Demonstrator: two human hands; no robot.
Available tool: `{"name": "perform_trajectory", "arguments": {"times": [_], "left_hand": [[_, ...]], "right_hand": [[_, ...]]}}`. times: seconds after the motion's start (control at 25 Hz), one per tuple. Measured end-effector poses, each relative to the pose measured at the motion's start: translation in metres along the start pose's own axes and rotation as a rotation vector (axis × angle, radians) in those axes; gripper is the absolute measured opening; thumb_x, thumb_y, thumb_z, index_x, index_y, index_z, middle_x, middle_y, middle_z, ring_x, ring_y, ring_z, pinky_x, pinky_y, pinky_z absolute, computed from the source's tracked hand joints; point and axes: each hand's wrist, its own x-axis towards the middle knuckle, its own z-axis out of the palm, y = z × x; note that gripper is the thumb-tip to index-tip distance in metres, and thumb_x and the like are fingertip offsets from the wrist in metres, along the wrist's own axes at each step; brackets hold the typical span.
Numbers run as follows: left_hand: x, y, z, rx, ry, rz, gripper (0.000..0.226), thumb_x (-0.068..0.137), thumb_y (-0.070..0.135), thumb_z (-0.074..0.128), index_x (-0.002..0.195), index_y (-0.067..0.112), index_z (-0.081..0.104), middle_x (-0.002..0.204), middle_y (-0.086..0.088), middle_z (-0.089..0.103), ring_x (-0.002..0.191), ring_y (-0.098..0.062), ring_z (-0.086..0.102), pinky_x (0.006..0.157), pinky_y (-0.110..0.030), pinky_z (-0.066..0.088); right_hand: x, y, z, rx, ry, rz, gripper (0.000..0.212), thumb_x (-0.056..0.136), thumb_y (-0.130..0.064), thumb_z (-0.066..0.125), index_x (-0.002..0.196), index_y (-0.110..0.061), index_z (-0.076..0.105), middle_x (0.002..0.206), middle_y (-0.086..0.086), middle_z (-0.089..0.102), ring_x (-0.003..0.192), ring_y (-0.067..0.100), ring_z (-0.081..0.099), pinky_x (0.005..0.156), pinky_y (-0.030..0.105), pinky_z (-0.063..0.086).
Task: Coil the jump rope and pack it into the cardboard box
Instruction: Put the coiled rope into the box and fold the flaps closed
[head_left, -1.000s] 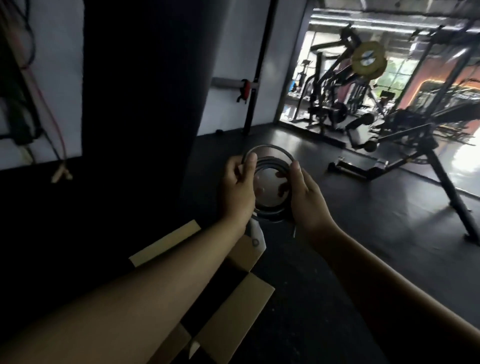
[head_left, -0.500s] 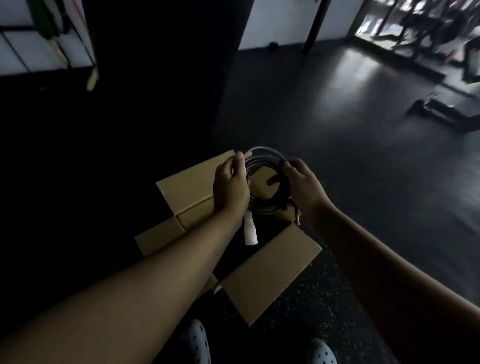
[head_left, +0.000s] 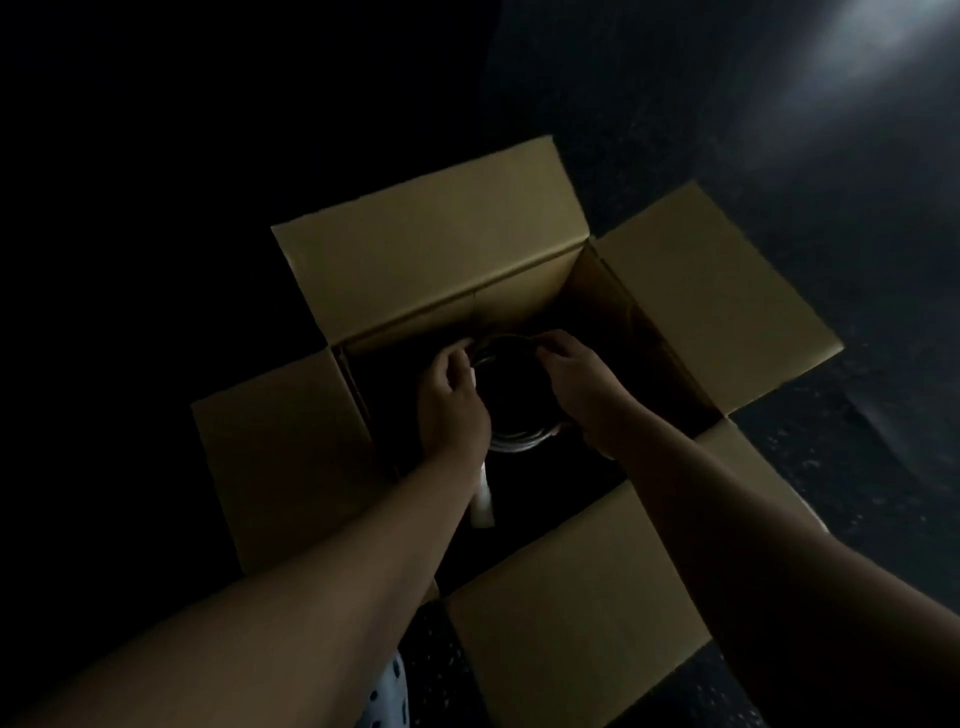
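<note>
Here, both hands grip jump rope (head_left: 519, 444) — inside cardboard box (head_left: 431, 249)

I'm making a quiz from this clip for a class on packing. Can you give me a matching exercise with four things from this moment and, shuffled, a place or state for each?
Things:
1. left hand
2. right hand
3. white handle
4. cardboard box

Places or states:
A. hangs below the coil, by the left wrist
B. stands on the dark floor with all four flaps spread open
C. grips the left side of the coiled jump rope
D. grips the right side of the coiled jump rope

Pairs: 1-C, 2-D, 3-A, 4-B
</note>
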Motion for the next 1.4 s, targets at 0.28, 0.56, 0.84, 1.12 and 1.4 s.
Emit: {"name": "perform_trajectory", "arguments": {"times": [0.28, 0.56, 0.84, 1.12, 1.4], "left_hand": [[0.045, -0.033, 0.017, -0.137, 0.011, -0.303, 0.037, 0.109, 0.015, 0.037, 0.142, 0.013, 0.053, 0.141, -0.011, 0.055, 0.124, -0.026, 0.055, 0.094, -0.028, 0.044], [0.061, -0.043, 0.017, -0.099, 0.005, -0.419, 0.042, 0.105, -0.003, 0.040, 0.146, 0.000, 0.044, 0.135, -0.018, 0.055, 0.122, -0.032, 0.055, 0.094, -0.031, 0.043], [0.029, -0.008, 0.004, 0.146, -0.086, -0.308, 0.045, 0.100, 0.025, 0.061, 0.144, 0.017, 0.052, 0.142, -0.010, 0.056, 0.128, -0.031, 0.056, 0.106, -0.041, 0.046], [-0.025, 0.066, -0.020, 0.309, 0.050, -0.072, 0.077, 0.065, 0.070, 0.060, 0.131, 0.032, 0.058, 0.138, -0.002, 0.057, 0.126, -0.032, 0.054, 0.104, -0.053, 0.044], [-0.080, 0.117, -0.090, 0.566, 0.273, 0.068, 0.091, 0.081, 0.071, 0.062, 0.153, 0.024, 0.033, 0.156, -0.014, 0.036, 0.139, -0.040, 0.038, 0.110, -0.052, 0.032]], "right_hand": [[0.058, 0.031, 0.021, -0.240, -0.187, 0.029, 0.044, 0.101, -0.025, 0.056, 0.143, -0.014, 0.054, 0.141, 0.012, 0.060, 0.126, 0.031, 0.059, 0.106, 0.041, 0.048], [0.062, 0.035, 0.026, -0.530, -0.177, 0.014, 0.046, 0.105, -0.019, 0.050, 0.148, -0.003, 0.046, 0.153, 0.020, 0.047, 0.140, 0.036, 0.046, 0.114, 0.040, 0.038], [0.021, 0.008, 0.002, -0.405, -0.083, -0.046, 0.045, 0.096, -0.038, 0.065, 0.136, -0.018, 0.060, 0.128, 0.011, 0.066, 0.112, 0.030, 0.065, 0.089, 0.039, 0.056], [-0.065, -0.060, -0.056, -0.286, 0.041, -0.165, 0.034, 0.095, -0.042, 0.064, 0.114, -0.015, 0.072, 0.107, 0.010, 0.074, 0.100, 0.031, 0.070, 0.081, 0.039, 0.054], [-0.139, -0.102, -0.097, -0.420, 0.049, -0.176, 0.055, 0.097, -0.056, 0.052, 0.137, -0.018, 0.058, 0.134, 0.013, 0.063, 0.120, 0.032, 0.061, 0.101, 0.049, 0.051]]}}
